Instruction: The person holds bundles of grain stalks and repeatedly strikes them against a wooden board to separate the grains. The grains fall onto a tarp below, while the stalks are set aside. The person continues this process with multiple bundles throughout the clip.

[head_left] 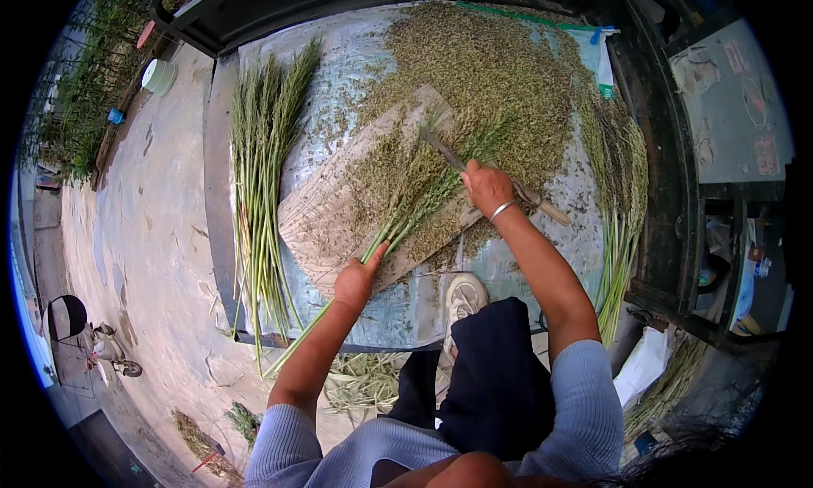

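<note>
My left hand is closed round a few green grain stalks, whose leafy seed heads lie across a wooden board. In my right hand is a long narrow metal blade with a pale wooden handle. My fingers wrap round its middle, and the blade points up and left over the seed heads. Whether it touches them I cannot tell. Loose greenish-brown seed covers part of the board and forms a wide heap beyond it.
A bundle of uncut green stalks lies on the sheet at left; darker stalks lie at right. Dark metal sides border the sheeted platform. My shoe rests at its near edge. Stripped stalks litter the ground.
</note>
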Demonstrator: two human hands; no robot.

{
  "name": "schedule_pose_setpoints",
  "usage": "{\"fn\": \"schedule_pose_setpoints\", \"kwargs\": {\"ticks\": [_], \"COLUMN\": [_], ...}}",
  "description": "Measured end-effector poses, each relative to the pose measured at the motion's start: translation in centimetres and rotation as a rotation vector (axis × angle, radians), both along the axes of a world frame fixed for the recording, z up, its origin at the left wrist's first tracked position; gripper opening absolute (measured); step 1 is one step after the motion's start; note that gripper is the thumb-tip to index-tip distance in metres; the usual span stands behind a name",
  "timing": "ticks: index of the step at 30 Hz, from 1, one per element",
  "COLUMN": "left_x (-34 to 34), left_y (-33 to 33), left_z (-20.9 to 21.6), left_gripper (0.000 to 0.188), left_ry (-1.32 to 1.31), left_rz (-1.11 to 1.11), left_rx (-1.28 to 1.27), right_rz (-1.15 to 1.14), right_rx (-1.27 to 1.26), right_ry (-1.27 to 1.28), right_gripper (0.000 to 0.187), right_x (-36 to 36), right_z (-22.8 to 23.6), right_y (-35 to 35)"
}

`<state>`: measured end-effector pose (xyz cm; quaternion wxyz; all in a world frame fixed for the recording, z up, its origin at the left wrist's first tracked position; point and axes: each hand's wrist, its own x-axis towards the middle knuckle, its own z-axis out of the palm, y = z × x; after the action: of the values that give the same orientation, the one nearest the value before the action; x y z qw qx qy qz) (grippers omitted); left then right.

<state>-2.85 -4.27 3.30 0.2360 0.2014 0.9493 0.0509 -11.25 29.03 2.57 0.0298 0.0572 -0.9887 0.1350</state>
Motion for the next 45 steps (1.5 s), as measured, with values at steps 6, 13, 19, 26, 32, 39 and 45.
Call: {"fn": "schedule_pose_setpoints", "kwargs": {"ticks": [6, 13, 19, 26, 32, 39, 45], "left_x": [0.5, 0.3, -0.4, 0.7, 0.8, -1.4, -1.1], "left_y": [-1.0, -0.6, -0.6, -1.0, -0.3, 1.2, 2.8], "left_z": [-1.4, -0.8, 0.2, -0.7, -0.1, -0.5, 1.7], "left_gripper": [0.074, 0.071, 0.070, 0.071, 0.067, 0.063, 0.064], "left_ry": [0.007, -0.021, -0.028, -0.076, 0.060, 0.152, 0.262], "left_rz": [0.041, 0.037, 0.022, 0.069, 0.129, 0.090, 0.097], "left_rx": [0.071, 0.085, 0.067, 0.070, 0.161, 0.022, 0.238], "right_rz": [0.154, 0.243, 0.116, -0.250, -0.398, -0.759, -0.825], "right_rx": [-0.090, -0.028, -0.057, 0.014, -0.402, -0.671, -0.669], "right_ry": [0.203, 0.080, 0.029, 0.072, 0.145, 0.134, -0.016], "right_gripper": [0.019, 0.022, 0.023, 0.027, 0.028, 0.025, 0.024], "right_x": [3.0, 2.4, 1.4, -2.0, 7.1, 18.0, 20.0], "right_z": [2.1, -2.7, -1.8, 2.5, 0.2, -2.5, -4.5], "right_y": [-6.4, -1.0, -0.8, 4.1, 0.8, -1.2, 1.1]}}
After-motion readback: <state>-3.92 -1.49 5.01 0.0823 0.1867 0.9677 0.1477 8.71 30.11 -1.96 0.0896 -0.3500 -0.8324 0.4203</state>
